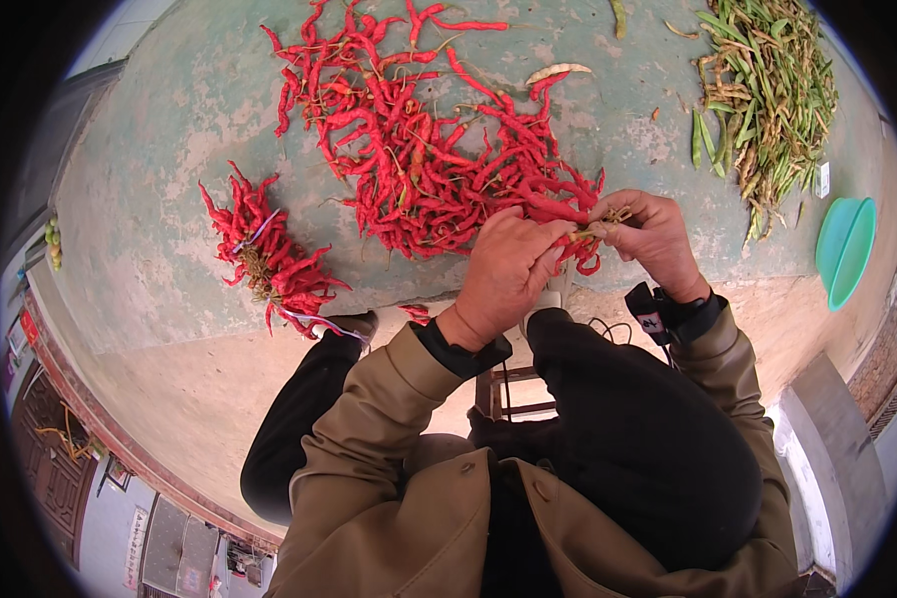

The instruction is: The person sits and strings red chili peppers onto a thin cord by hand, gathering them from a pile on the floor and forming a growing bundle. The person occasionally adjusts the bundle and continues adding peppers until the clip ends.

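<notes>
- We've got both hands up at the near edge of the big chilli pile (439, 140), working a small bunch of chillies (580, 241) between them.
- Our left hand (508, 269) is closed round the red pods, fingers curled over them; our right hand (648, 234) is pinched shut on the dry stem ends (613, 215) sticking out of the bunch.
- To do this bit well, we reckon keep the stalks lined up flush and squeezed tight at one spot, so nothing slides out when the bunch gets bound. Firm on the stems, gentle on the pods; they look brittle.
- The bunch lies roughly across us, left to right: stems point toward our right hand, the red tips trail down and left under our left palm.
- The finished bundle (269, 259) off to the left, tied with pale string (309, 319), fans its tips outward from a knotted middle.
- Green bean pods (767, 90) and a teal bowl (847, 249) sit well off to the right.
</notes>
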